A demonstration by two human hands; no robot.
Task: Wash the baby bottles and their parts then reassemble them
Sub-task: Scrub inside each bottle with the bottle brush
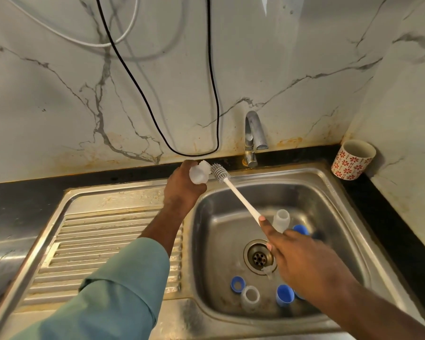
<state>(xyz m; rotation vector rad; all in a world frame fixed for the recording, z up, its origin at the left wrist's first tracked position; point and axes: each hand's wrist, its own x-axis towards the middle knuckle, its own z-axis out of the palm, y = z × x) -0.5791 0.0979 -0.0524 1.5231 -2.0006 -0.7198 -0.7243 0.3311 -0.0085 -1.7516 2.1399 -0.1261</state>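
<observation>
Gripping a clear bottle (pixel 198 174) in the left hand (pixel 183 186); right hand (pixel 302 258) pinches brush (pixel 233 190) handle — bristles beside bottle's mouth, above sink (pixel 349 217).

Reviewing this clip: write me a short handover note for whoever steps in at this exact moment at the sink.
Left hand grips a small translucent bottle part above the steel sink's back-left rim.
Right hand holds the white-handled bottle brush; its grey bristle head is at that part.
In the basin: a clear bottle body upright, a blue ring, a clear ring, a blue cap, more blue pieces partly hidden behind the right hand.
The chrome tap shows no running water.
Done: parts are separated.
Left: finish scrubbing, rinse everything, reassemble.
</observation>
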